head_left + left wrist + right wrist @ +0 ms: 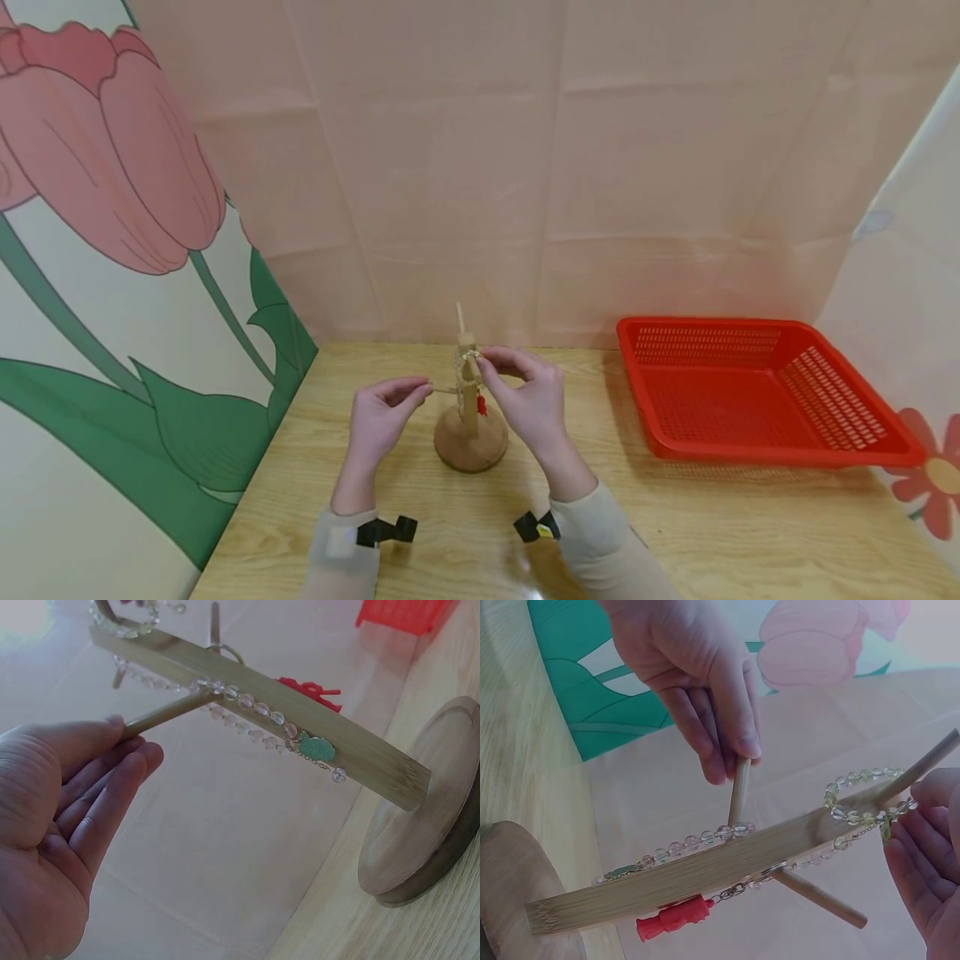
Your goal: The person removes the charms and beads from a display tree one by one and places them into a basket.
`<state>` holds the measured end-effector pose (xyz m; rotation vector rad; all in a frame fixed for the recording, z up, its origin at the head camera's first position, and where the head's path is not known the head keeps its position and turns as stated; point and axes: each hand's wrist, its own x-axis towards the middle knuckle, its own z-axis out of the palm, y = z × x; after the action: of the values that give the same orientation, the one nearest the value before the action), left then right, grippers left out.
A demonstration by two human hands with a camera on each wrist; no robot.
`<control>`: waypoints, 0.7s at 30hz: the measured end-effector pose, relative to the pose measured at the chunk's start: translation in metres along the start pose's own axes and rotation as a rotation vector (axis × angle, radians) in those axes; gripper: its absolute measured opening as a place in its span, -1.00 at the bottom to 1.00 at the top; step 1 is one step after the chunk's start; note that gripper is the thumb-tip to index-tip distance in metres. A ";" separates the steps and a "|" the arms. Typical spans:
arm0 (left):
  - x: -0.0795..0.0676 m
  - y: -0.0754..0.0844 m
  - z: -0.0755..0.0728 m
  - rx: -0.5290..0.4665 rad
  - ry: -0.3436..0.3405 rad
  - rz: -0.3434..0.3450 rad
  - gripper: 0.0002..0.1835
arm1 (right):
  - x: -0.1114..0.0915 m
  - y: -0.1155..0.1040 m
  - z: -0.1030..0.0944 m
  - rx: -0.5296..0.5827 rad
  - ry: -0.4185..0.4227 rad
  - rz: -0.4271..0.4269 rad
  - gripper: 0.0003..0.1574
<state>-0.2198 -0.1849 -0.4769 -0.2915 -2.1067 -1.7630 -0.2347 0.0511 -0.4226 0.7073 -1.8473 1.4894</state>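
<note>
Okay, we're working the yellow-green bracelet (851, 819) at the top peg (930, 761) of the wooden stand (645, 889); as far as we can tell, its loop is sitting around that peg's inner end. To do this well, we should be sliding the beads along the peg with light fingers, not tugging the loop tight, and watching that the small charm (886, 829) isn't snagging. We should also be steadying the stand without twisting it; probably it's tipping easily.

Hands: our left hand (386, 417) is pinching the tip of a side peg (172, 711), thumb against finger, other fingers loosely bent. Our right hand (528, 396) is nearly closed, thumb and finger gripping the bracelet's edge.

Nearby, a pink bracelet (266, 712) is hanging on that side peg, a red keychain (675, 918) on the opposite peg (821, 900). The stand's round base (470, 450) is resting on the table (675, 533).
</note>
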 end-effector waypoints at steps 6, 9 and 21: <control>0.000 0.000 0.000 0.003 0.003 -0.007 -0.88 | 0.000 -0.003 -0.001 0.023 0.003 -0.022 -0.85; 0.000 0.000 0.000 0.004 0.003 -0.010 -0.88 | 0.000 -0.005 -0.003 0.037 -0.003 -0.020 -0.85; 0.000 0.002 0.000 -0.003 -0.001 -0.014 -0.88 | -0.001 -0.012 -0.007 0.044 0.000 -0.030 -0.85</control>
<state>-0.2188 -0.1845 -0.4749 -0.2786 -2.1115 -1.7746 -0.2240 0.0558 -0.4147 0.7529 -1.8012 1.5154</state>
